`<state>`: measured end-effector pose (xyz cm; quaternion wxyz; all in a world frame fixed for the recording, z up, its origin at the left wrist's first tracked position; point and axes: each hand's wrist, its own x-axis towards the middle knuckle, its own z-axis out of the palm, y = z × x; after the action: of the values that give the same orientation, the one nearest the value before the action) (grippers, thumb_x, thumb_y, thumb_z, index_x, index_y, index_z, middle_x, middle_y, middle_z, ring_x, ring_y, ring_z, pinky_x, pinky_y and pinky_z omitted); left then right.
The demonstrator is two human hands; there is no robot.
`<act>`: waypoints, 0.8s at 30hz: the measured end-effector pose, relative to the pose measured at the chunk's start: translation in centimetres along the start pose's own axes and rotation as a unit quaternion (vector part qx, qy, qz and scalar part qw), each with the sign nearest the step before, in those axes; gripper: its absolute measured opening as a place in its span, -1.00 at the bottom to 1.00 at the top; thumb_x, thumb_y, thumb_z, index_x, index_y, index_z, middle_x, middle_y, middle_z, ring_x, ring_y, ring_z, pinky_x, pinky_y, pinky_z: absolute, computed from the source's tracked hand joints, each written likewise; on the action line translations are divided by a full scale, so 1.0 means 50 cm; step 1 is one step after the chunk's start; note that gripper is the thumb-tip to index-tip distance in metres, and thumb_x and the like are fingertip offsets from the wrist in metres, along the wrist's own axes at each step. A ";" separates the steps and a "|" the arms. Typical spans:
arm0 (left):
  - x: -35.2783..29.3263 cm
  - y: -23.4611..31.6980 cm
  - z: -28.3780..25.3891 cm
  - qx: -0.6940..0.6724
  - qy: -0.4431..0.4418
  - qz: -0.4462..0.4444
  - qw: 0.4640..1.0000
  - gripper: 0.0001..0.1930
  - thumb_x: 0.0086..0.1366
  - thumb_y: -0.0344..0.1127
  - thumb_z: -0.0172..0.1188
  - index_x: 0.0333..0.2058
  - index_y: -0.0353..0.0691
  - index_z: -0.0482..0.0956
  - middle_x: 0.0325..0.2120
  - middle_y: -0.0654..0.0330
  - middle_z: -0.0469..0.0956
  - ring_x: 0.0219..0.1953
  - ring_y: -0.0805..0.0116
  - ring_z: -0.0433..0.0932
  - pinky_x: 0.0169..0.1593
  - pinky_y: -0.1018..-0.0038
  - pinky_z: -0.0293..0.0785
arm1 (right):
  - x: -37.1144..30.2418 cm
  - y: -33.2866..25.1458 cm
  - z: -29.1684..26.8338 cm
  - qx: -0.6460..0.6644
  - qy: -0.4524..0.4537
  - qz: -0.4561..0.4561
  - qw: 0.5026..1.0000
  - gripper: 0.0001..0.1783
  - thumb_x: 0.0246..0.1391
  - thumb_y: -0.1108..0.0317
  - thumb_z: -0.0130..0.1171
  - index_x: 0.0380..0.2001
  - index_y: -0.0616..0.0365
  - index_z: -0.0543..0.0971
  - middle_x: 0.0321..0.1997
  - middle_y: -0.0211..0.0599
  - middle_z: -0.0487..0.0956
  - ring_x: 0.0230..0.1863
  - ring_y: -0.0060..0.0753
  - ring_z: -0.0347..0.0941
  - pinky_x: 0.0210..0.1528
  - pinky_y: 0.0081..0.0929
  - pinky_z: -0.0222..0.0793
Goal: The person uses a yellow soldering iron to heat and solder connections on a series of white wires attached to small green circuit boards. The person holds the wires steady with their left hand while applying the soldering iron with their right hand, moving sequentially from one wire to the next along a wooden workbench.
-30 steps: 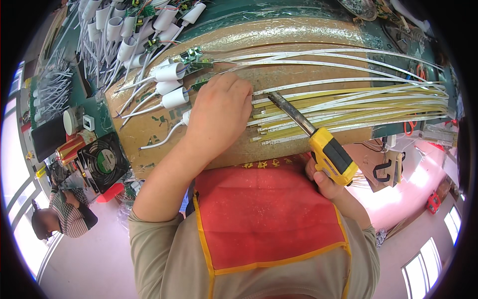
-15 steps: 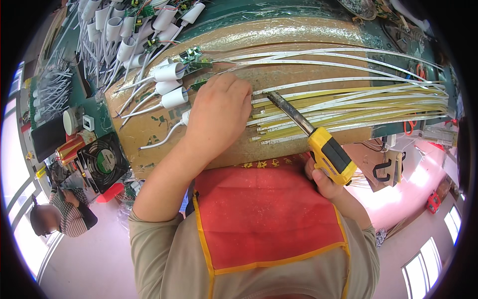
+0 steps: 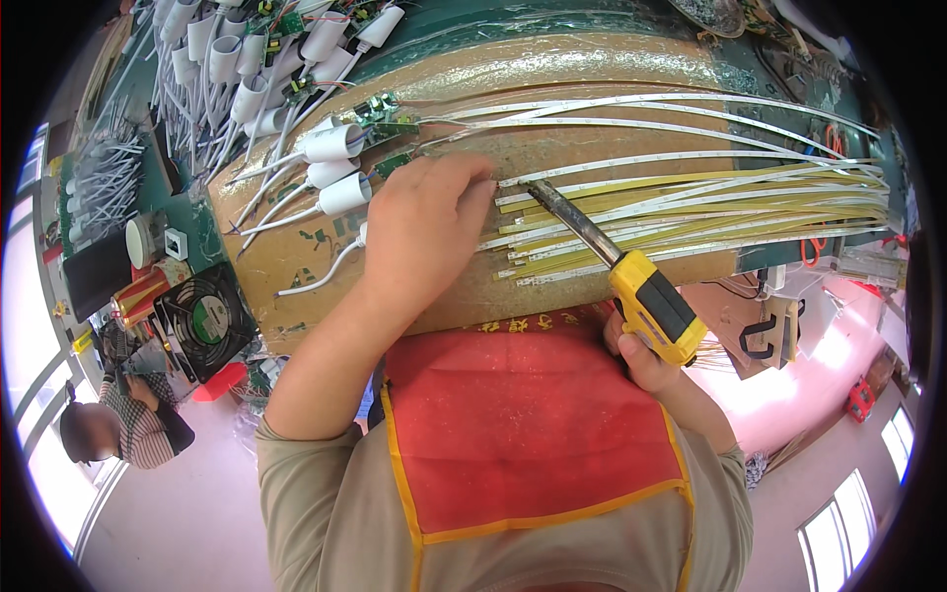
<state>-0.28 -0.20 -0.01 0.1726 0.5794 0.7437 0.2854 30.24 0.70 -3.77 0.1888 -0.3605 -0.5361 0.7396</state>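
One soldering iron (image 3: 659, 308) held — yellow characters (image 3: 531, 323) on apron (image 3: 538, 424).

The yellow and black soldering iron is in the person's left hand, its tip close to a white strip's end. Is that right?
No: the head view shows the soldering iron in the right hand, not the left hand. Its tip is indeed close to the end of a white strip.

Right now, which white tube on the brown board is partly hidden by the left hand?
The lowest tube: the left hand hides most of it; the other tubes lie higher in the picture.
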 end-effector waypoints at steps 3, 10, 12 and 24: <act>0.003 -0.012 0.004 0.013 0.005 0.065 0.998 -0.90 0.16 -0.45 0.24 -0.31 -0.22 0.64 -0.35 0.12 0.62 -0.25 0.09 0.57 -0.16 0.28 0.48 | -0.001 0.006 -0.003 -0.008 -0.005 -0.010 1.000 -0.88 0.06 0.45 0.17 -0.31 0.19 0.48 -0.45 -0.39 0.46 -0.43 -0.46 0.37 -0.40 -0.45 0.29; 0.008 -0.002 0.005 0.052 -0.012 0.088 0.995 -0.90 0.15 -0.46 0.25 -0.33 -0.22 0.65 -0.35 0.13 0.60 -0.22 0.07 0.55 -0.11 0.28 0.47 | 0.003 -0.005 0.003 0.013 0.000 -0.010 1.000 -0.87 0.05 0.47 0.16 -0.29 0.20 0.48 -0.44 -0.40 0.45 -0.42 -0.50 0.36 -0.39 -0.48 0.28; 0.007 -0.002 0.007 0.044 0.002 0.090 0.995 -0.90 0.13 -0.45 0.26 -0.34 -0.22 0.64 -0.35 0.12 0.59 -0.22 0.07 0.54 -0.11 0.27 0.46 | 0.003 -0.009 0.006 0.025 0.004 -0.007 1.000 -0.86 0.05 0.48 0.16 -0.28 0.20 0.47 -0.44 -0.40 0.45 -0.42 -0.51 0.36 -0.38 -0.49 0.28; 0.015 0.002 0.010 0.024 -0.014 0.026 0.999 -0.95 0.06 -0.46 0.22 -0.45 -0.26 0.56 -0.42 0.09 0.54 -0.26 0.04 0.52 -0.14 0.24 0.44 | 0.003 -0.009 0.004 0.011 0.005 -0.006 1.000 -0.75 0.01 0.49 0.20 -0.21 0.22 0.45 -0.42 -0.39 0.45 -0.41 -0.53 0.37 -0.37 -0.52 0.30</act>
<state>-0.12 0.66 -0.26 0.1612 0.6065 0.7325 0.2636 29.93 0.85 -3.36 0.2005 -0.3589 -0.5289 0.7424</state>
